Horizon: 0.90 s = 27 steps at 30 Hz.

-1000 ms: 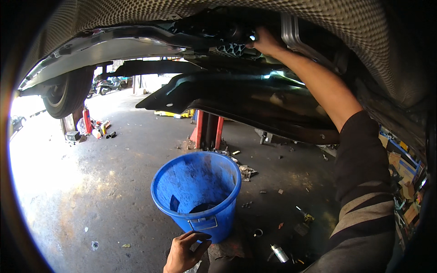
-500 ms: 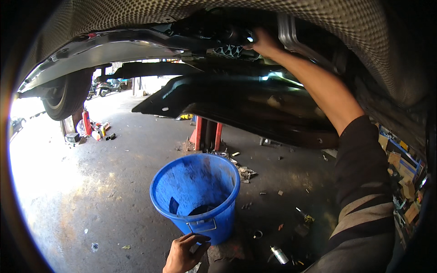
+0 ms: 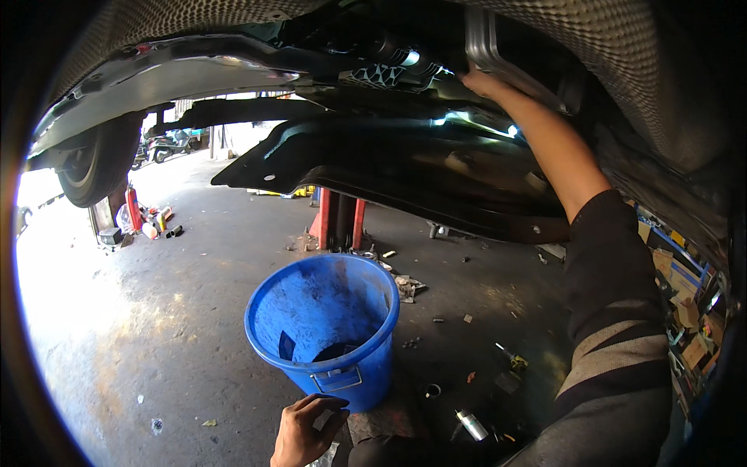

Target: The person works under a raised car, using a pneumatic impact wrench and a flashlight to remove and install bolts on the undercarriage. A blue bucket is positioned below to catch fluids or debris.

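My right arm stretches up under a raised car, and my right hand (image 3: 484, 82) is among the dark parts of the underside, beside a ribbed metal heat shield (image 3: 484, 48). Its fingertips are lost in shadow, so any grip is hidden. Just below hangs a large black undertray panel (image 3: 389, 175), tilted down at one side. My left hand (image 3: 302, 433) hovers low in front of a blue plastic bucket (image 3: 319, 292). Its fingers are loosely curled, with a gap to the thumb; the fingertips look dark, and I see nothing held. Dark pieces lie inside the bucket.
A red lift post (image 3: 341, 222) stands behind the bucket. A spray can (image 3: 471, 425), a screwdriver-like tool (image 3: 510, 356) and scraps litter the floor. At left are a wheel (image 3: 101, 163) and a red fire extinguisher (image 3: 133, 206); cluttered shelves (image 3: 685, 288) line the right.
My right hand has moved right and slightly down along the underside, away from the dark cylindrical part toward the heat shield. The view has shifted a little; my left hand keeps its curled pose.
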Motion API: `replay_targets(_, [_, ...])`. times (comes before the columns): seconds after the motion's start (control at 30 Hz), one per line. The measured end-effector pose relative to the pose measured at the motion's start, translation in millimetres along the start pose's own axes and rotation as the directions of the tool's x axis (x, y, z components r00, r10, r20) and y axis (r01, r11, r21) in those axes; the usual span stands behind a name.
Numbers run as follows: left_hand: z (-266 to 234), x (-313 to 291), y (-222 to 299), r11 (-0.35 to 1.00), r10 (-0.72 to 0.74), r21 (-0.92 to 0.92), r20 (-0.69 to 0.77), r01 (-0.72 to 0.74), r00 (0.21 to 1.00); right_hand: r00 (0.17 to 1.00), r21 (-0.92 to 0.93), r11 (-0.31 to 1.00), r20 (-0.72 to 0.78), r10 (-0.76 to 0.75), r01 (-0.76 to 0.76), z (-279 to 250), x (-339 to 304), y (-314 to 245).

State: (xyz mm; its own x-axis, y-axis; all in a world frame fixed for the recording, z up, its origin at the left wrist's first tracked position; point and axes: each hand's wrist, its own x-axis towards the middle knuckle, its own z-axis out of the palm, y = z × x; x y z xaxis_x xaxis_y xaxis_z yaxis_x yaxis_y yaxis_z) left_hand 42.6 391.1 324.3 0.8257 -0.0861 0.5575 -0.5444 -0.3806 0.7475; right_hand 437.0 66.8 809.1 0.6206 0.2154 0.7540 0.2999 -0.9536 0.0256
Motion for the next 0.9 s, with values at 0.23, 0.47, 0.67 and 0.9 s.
replay_targets(0.23, [2.6, -0.9, -2.2, 0.999, -0.032, 0.014, 0.025, 0.031, 0.999, 0.981, -0.265, 0.961, -0.15, -0.127, 0.084, 32.1, 14.8, -7.1])
replay_targets(0.47, [6.5, 1.5, -8.6, 0.999, -0.041, 0.011, 0.038, 0.04, 0.998, 0.763, -0.6, 0.757, -0.353, -0.541, 0.258, 55.9, 48.7, 22.5])
replay_targets(0.67, [7.7, 2.6, -7.4, 0.999, -0.04, -0.001, 0.027, 0.04, 0.999, 0.894, -0.189, 0.959, -0.36, -0.267, 0.21, 59.3, 32.1, 13.7])
replay_targets(0.9, [8.6, 3.4, -7.5, 0.999, -0.041, 0.012, 0.038, 0.041, 0.998, 0.902, -0.2, 0.952, -0.322, -0.288, 0.232, 36.5, 9.9, -15.4])
